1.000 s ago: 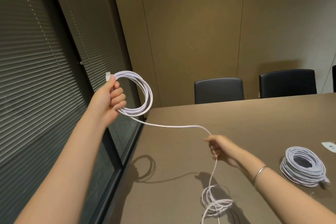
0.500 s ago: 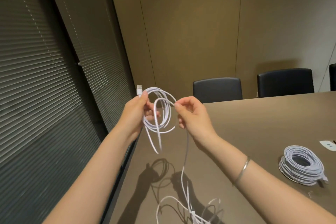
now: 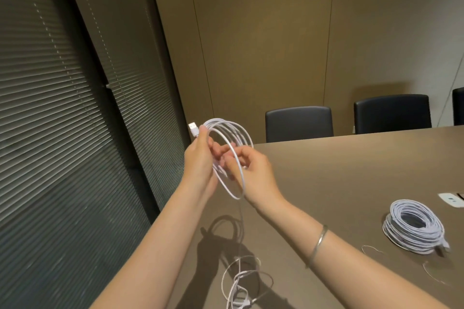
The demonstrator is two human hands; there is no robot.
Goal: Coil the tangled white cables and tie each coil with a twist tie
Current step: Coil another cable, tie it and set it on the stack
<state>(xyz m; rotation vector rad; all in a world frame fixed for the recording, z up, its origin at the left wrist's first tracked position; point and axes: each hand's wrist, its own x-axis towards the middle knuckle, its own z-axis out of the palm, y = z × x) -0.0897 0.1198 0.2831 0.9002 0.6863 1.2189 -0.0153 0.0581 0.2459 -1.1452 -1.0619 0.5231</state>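
Observation:
My left hand (image 3: 199,158) grips a coil of white cable (image 3: 237,133) held upright above the table's left corner, with the USB plug (image 3: 193,128) sticking out above the thumb. My right hand (image 3: 251,170) pinches the cable's running strand against the coil, close to the left hand's fingers. From there the strand drops to a loose tangle of white cable (image 3: 241,283) lying on the brown table (image 3: 351,170). A finished white coil (image 3: 414,228) lies on the table at the right. Thin wire ties (image 3: 371,249) lie beside it.
Dark blinds (image 3: 75,133) cover the window along the left, right at the table's edge. Black chairs (image 3: 298,123) stand at the far side of the table. A small white socket plate (image 3: 450,206) sits in the table near the right edge.
My right hand swung from low over the table up to the left hand, laying another loop onto the coil. The left hand came in from the window side. The tangle on the table shifted.

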